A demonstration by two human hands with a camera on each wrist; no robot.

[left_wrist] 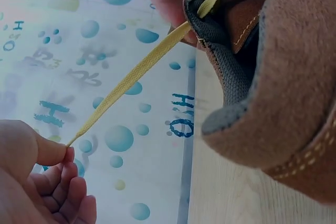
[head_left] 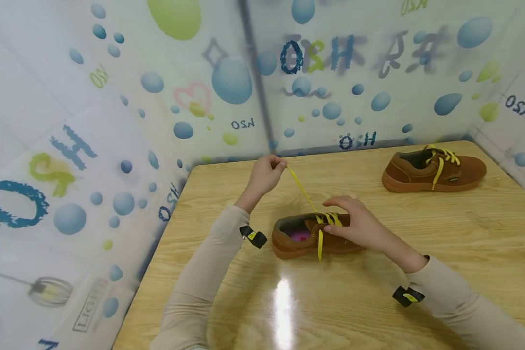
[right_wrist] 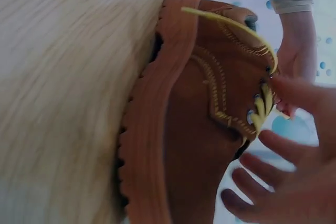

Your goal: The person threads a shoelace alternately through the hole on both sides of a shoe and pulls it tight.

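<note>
A brown shoe (head_left: 284,247) with yellow laces stands upright on the table, its toe toward the right. Between thumb and fingers, my left hand (head_left: 264,175) pinches one end of the yellow shoelace (left_wrist: 134,80), which runs taut from the top of the shoe up to the left. My right hand (head_left: 363,226) is at the laced front, its thumb by the eyelets and its other fingers spread. In the right wrist view the shoe's side (right_wrist: 194,124) shows, and the other lace end (right_wrist: 231,22) hangs loose across it.
Another brown shoe (head_left: 409,175) with yellow laces stands at the back right of the wooden table (head_left: 245,301). Patterned wall coverings (head_left: 332,107) rise behind the table and along its left side. Each sleeve carries a small black wrist camera (head_left: 254,237).
</note>
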